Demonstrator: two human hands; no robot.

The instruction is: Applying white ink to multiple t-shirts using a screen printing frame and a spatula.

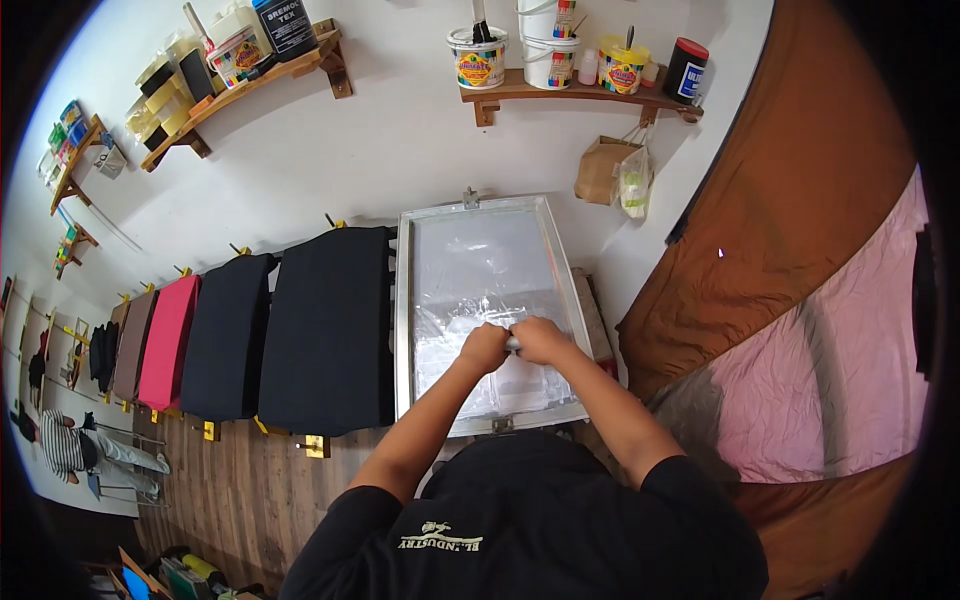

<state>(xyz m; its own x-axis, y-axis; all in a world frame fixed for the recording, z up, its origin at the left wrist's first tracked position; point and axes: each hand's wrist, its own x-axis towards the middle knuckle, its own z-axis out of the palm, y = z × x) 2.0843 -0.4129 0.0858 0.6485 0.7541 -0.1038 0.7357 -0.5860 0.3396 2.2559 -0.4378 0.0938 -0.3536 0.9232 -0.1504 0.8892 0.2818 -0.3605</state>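
Observation:
A screen-printing frame point(404, 310) with a metal rim lies in front of me, its grey mesh point(480, 250) showing at the far end. Clear, shiny film or tape covers much of the nearer half. Over that nearer half, my left hand point(486, 348) and my right hand point(540, 340) are closed side by side on a squeegee point(513, 343). Only a short light-grey piece of its handle shows between my fists; its blade is hidden. Metal clamps hold the frame's far edge point(470, 198) and near edge point(503, 425).
Left of the frame stands a row of fabric-covered boards: black point(330, 330), dark navy point(228, 335), red point(167, 340) and brown. Wall shelves point(580, 92) carry tubs and jars. Brown and pink cloth point(780, 260) hangs at right. Another person point(85, 450) is far left.

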